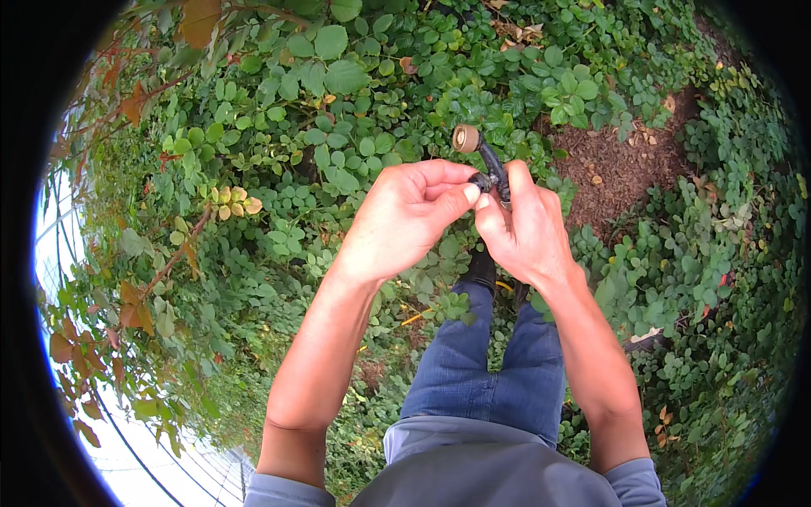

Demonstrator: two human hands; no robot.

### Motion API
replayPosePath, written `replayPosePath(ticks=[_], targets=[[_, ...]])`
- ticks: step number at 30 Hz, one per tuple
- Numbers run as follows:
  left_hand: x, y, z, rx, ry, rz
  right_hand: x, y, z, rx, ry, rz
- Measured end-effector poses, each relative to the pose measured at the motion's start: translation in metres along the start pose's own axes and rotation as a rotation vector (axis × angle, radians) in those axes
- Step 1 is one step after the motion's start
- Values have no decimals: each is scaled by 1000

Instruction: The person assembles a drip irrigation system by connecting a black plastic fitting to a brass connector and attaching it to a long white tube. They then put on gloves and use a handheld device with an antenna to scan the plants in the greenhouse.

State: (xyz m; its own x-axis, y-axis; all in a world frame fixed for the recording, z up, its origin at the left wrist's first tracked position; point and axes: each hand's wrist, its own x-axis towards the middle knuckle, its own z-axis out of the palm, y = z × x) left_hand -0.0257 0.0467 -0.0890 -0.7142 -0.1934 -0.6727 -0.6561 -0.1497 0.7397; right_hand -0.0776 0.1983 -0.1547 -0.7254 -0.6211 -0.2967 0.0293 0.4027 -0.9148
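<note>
**Green ground cover, two hands on a black fitting**

Green leafy creeper (pixel 355 127) spreads over nearly all the ground, with reddish-brown leaves (pixel 127 304) on stems at the left rim. At upper right a bare patch of brown mulch (pixel 625 165) breaks the foliage. Both hands meet at chest height above the plants. The left hand (pixel 405 220) pinches the lower part of a short black tube fitting (pixel 492 165) with thumb and forefinger; the right hand (pixel 524 228) is wrapped closed around its stem. The fitting's tan round cap (pixel 465 138) sticks up above the fingers. Below, blue jeans (pixel 490 363) and a dark shoe (pixel 481 270) stand among the leaves.
</note>
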Motion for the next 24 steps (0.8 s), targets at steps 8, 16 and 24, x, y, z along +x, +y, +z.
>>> replayPosePath(ticks=[8,16,24], targets=[[1,-2,-19,-134,-181,-183,-10,-1,-6,43,-60,-57],[12,-4,-35,-38,-309,-188,-13,-7,-10,84,-147,-119],[19,-7,-38,28,-356,-122,-15,3,-2,65,-118,-213]])
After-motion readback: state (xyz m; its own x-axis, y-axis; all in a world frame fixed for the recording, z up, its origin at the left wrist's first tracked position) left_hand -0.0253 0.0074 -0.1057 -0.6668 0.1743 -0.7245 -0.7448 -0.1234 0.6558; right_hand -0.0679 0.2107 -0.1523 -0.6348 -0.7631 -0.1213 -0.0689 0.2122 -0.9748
